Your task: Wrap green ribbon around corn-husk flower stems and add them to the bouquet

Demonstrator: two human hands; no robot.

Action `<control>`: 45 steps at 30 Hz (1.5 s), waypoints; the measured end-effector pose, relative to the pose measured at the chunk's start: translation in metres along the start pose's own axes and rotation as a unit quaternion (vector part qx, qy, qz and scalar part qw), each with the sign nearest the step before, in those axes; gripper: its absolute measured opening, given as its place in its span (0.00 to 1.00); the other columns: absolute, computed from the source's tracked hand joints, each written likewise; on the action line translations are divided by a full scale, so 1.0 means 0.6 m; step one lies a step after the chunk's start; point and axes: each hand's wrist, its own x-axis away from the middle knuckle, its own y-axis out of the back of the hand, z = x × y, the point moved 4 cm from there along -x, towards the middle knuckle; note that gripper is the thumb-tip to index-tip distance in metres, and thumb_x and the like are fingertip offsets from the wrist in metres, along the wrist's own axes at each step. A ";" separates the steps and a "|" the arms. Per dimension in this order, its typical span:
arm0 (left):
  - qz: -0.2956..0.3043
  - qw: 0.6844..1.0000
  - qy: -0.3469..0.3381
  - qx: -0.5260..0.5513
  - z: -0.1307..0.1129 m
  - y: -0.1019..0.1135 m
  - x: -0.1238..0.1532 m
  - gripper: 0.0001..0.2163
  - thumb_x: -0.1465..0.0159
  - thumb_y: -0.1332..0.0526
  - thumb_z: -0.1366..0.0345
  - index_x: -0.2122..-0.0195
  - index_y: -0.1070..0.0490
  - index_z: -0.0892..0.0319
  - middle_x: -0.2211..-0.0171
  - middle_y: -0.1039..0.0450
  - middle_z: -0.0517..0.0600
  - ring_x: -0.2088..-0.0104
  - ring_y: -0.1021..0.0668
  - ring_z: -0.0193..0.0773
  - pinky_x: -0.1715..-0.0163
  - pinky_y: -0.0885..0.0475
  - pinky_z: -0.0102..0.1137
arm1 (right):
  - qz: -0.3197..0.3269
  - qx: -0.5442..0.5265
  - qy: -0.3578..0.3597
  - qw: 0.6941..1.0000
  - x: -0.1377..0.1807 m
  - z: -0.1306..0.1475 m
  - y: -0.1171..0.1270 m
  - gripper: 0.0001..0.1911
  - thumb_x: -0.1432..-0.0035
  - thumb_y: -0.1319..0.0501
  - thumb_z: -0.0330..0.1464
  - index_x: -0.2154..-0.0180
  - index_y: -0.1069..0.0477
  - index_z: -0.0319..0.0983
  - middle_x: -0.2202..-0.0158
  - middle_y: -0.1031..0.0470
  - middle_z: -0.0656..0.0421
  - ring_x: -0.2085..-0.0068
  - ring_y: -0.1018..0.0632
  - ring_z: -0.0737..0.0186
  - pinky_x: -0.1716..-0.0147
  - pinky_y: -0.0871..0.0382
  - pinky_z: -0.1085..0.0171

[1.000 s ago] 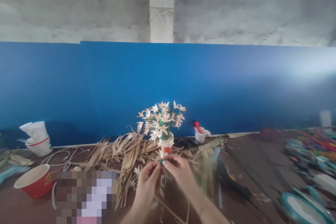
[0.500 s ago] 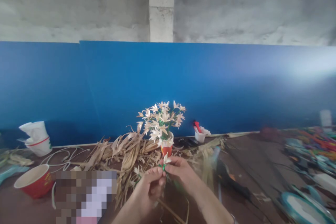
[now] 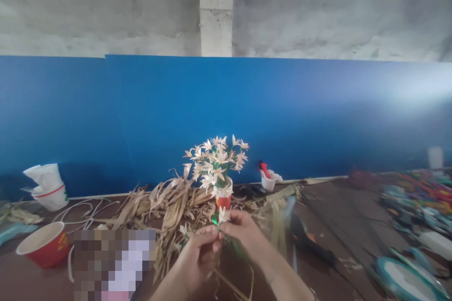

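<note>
Both hands meet in front of me at a small cream flower with pointed petals. My left hand is closed, its thumb and fingers pinching just below the blossom. From the other side my right hand pinches the same spot, so the stem is mostly hidden. A shiny green strip shows left of the petals. Another pale flower pokes out beside my left hand. Just beyond my hands, a bunch of similar flowers stands in an orange-and-white cup.
Dry corn husks lie heaped behind my left hand. Left are a red paper bowl, a white cup and a white cord. Right are a black glue-gun-like tool, a tape roll and colourful clutter.
The flower in my hands has turned slightly, and more of the green strip shows at its left. Both hands stay nearly in place.
</note>
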 end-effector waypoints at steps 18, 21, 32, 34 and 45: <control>-0.058 0.994 -0.084 -0.026 -0.011 0.011 -0.008 0.17 0.55 0.30 0.60 0.78 0.39 0.61 0.86 0.40 0.39 0.89 0.52 0.17 0.89 0.62 0.19 | -0.069 0.069 -0.005 0.995 -0.006 -0.005 0.010 0.12 0.56 0.33 0.38 0.72 0.25 0.36 0.76 0.29 0.61 0.74 0.32 0.69 0.71 0.40 0.68; -0.024 0.999 -0.038 0.022 -0.007 0.007 -0.005 0.17 0.56 0.30 0.63 0.76 0.39 0.61 0.86 0.40 0.38 0.89 0.53 0.17 0.90 0.61 0.19 | -0.064 0.009 -0.037 0.997 -0.006 -0.019 0.012 0.15 0.60 0.30 0.38 0.70 0.25 0.35 0.76 0.27 0.60 0.76 0.31 0.70 0.73 0.40 0.68; 0.025 0.998 0.008 0.063 -0.009 0.006 0.001 0.12 0.51 0.34 0.67 0.75 0.39 0.61 0.87 0.44 0.38 0.89 0.53 0.19 0.90 0.61 0.19 | -0.034 -0.025 -0.045 0.998 -0.004 -0.013 0.010 0.14 0.58 0.32 0.36 0.68 0.26 0.36 0.75 0.26 0.61 0.76 0.29 0.70 0.74 0.38 0.69; 0.045 0.997 0.022 0.064 -0.008 0.009 0.000 0.11 0.51 0.34 0.67 0.73 0.37 0.62 0.87 0.44 0.38 0.89 0.53 0.19 0.90 0.62 0.19 | -0.018 -0.028 -0.048 0.998 -0.003 -0.009 0.012 0.14 0.59 0.32 0.35 0.67 0.26 0.37 0.71 0.26 0.60 0.74 0.29 0.70 0.73 0.38 0.70; 0.029 0.998 0.057 0.025 0.007 0.011 0.001 0.09 0.51 0.34 0.68 0.77 0.36 0.62 0.88 0.42 0.40 0.90 0.49 0.19 0.89 0.59 0.18 | -0.003 -0.036 -0.039 0.999 -0.002 -0.019 0.013 0.13 0.61 0.29 0.36 0.77 0.29 0.35 0.77 0.27 0.60 0.77 0.28 0.69 0.73 0.37 0.68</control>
